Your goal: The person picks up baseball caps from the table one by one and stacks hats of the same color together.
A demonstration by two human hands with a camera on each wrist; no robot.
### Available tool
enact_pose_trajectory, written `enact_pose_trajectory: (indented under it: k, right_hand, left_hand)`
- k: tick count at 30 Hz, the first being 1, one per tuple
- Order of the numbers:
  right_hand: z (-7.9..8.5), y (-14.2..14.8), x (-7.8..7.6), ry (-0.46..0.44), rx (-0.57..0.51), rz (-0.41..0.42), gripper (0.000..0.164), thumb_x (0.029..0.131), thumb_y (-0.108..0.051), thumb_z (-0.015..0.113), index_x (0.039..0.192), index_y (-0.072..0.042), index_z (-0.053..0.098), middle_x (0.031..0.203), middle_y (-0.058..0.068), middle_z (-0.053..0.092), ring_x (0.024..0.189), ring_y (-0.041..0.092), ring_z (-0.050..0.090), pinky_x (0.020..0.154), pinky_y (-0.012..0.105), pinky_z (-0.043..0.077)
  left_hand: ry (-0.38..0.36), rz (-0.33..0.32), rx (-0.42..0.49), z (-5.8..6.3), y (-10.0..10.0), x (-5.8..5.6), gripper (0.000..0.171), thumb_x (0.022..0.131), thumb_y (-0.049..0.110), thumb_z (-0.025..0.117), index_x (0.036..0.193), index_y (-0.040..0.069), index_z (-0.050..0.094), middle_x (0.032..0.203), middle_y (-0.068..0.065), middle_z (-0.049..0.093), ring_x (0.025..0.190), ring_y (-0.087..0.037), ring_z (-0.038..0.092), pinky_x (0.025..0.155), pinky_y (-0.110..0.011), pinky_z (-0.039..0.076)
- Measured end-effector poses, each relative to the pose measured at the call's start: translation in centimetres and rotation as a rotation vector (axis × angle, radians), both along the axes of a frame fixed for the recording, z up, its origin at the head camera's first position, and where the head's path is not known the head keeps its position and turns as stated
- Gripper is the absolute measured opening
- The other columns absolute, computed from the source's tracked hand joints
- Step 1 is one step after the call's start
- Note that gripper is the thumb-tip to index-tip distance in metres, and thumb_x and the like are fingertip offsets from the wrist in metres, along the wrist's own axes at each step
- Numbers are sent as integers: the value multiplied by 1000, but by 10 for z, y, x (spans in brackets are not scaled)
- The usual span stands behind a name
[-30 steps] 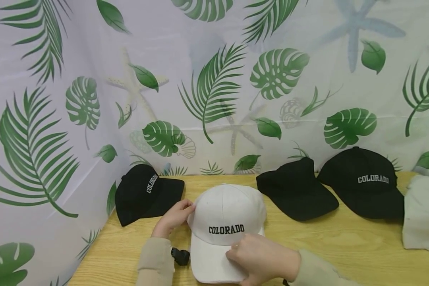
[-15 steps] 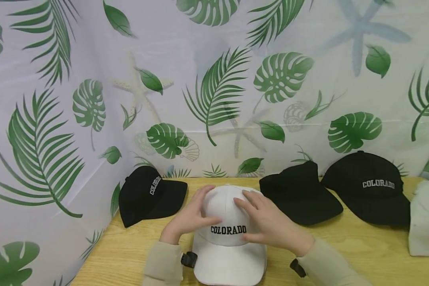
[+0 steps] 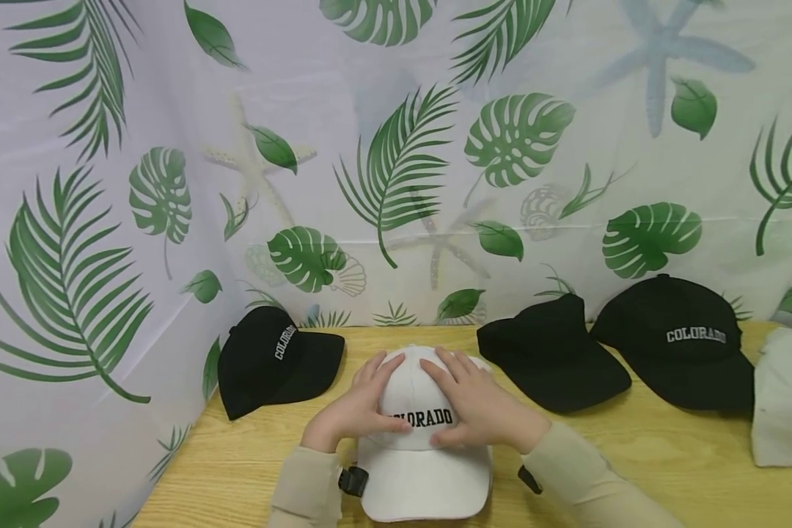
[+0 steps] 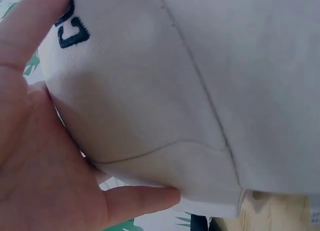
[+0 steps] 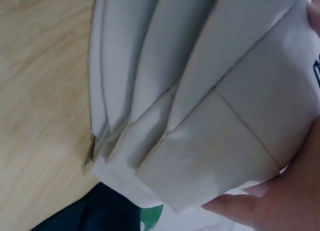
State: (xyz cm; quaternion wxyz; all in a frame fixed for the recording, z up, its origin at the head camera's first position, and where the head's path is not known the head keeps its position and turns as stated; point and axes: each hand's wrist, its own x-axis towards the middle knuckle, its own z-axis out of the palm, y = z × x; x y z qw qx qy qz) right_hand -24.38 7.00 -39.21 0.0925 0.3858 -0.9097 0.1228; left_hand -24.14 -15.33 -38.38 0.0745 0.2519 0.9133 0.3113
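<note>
white caps (image 3: 419, 444), nested in a stack, sit on the wooden surface (image 3: 237, 469) right between the person's left grip (image 3: 353, 414) and right grip (image 3: 488, 403). a second ago the right grip was down at the brim (image 3: 425, 484) and the left was at the side of the crown; now both lie on the crown, fingers spread against it, thumbs close by the black lettering (image 3: 432, 417). neither is clenched; how hard they press, i can't tell. that shift suggests to me the work has gone from brim to crown, and contact from both sides should steady the stack. layered edges show below the right grip. one black cap (image 3: 290, 367) lies beyond the left grip, two more black caps (image 3: 554, 359) off past the right.
</note>
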Motion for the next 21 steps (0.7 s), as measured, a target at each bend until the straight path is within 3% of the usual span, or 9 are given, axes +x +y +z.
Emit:
enact_pose_trajectory:
  k: [9,21]
  right_hand:
    - [-1,1,4,-18,11,-26,97,66,-62,63,137,-10,25,139,22,21,120,48,25,83,66,27]
    - [4,5,2,6,-2,7,96,67,-60,64,137,-9,24,138,23,22,118,48,28,84,62,29]
  left_hand:
    - [-8,14,-4,0,3,4,93,69,36,75,141,17,20,144,-16,6,129,-36,8,94,-55,23]
    - [4,17,-26,5,5,3,91,70,35,74,141,16,19,144,-17,7,129,-37,9,95,-55,22]
